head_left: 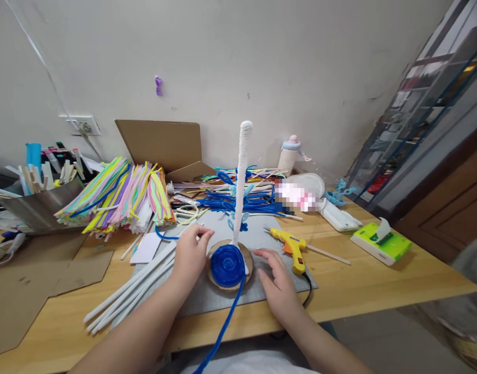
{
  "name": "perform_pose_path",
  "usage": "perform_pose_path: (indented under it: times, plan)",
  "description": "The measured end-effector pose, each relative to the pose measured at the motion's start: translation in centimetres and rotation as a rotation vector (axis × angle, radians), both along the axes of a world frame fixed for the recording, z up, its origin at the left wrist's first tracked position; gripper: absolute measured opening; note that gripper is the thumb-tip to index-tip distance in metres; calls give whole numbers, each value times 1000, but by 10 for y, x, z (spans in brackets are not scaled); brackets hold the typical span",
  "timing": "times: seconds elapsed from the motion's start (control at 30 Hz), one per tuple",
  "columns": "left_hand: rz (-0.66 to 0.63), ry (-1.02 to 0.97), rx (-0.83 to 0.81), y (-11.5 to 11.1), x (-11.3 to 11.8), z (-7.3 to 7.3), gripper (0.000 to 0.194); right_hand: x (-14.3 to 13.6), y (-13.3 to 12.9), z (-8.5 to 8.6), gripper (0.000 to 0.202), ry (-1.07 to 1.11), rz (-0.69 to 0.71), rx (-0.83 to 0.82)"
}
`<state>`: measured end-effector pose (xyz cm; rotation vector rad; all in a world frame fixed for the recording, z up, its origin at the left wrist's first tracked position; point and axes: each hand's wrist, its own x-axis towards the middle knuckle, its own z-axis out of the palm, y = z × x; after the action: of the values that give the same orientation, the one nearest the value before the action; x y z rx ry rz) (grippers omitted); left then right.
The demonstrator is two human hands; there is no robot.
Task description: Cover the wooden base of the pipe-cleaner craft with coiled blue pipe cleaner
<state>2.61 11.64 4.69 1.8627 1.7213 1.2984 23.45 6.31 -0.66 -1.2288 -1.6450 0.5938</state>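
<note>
I count one blue coil (227,266), one wood disc (249,258), one white post (242,182), one glue gun (291,242), one tissue pack (372,246), one bottle (288,158), one wall socket plate (93,125). Multicolored stems (113,195) and white stems (131,293): several of each, overlapping, I can't get exact numbers.

"What was on the round piece of wood (212,278)?"

"A blue coil (227,266)! It was flat and curled round and round like a snail, and it hid most of the wood."

"And the white stick (243,171)?"

"It was tall, with a round top. It stood up at the wood's far edge."

"Where was the blue string (226,324)?"

"It came off the coil and hung past the wood's near edge."
</note>
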Motion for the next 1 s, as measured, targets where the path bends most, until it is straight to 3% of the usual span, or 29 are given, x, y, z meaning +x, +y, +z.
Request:
perform_pose_path:
  times: [0.03,0.13,0.2,0.3,0.43,0.5,0.57,0.67,0.73,0.9,1.0]
  plan:
    - [3,-31,20,2,2,3,15,0,0,0,34,20,-2,-8]
    - [-218,14,-57,6,12,5,12,1,0,0,33,51,3,-22]
    - [-265,7,-111,9,18,3,10,1,-1,0,33,56,5,-29]
    - [-85,-219,-110,14,13,2,15,1,-2,0,33,60,4,-45]
    - [72,-368,-96,21,-21,14,28,1,-2,0,33,67,10,-48]
    - [226,-303,-52,22,-43,24,31,1,-2,1,33,74,11,-40]
    - [375,-53,3,23,-63,31,32,1,-2,2,33,81,11,-35]
    - [342,400,35,25,-84,35,21,1,-1,2,33,84,12,-35]
    - [291,526,29,26,-90,34,34,1,-1,1,33,80,15,-40]
    - [263,263,-204,16,-82,33,24,1,-2,1,32,74,19,-50]
    - [326,258,-147,7,-76,38,39,1,-2,2,31,70,25,-53]
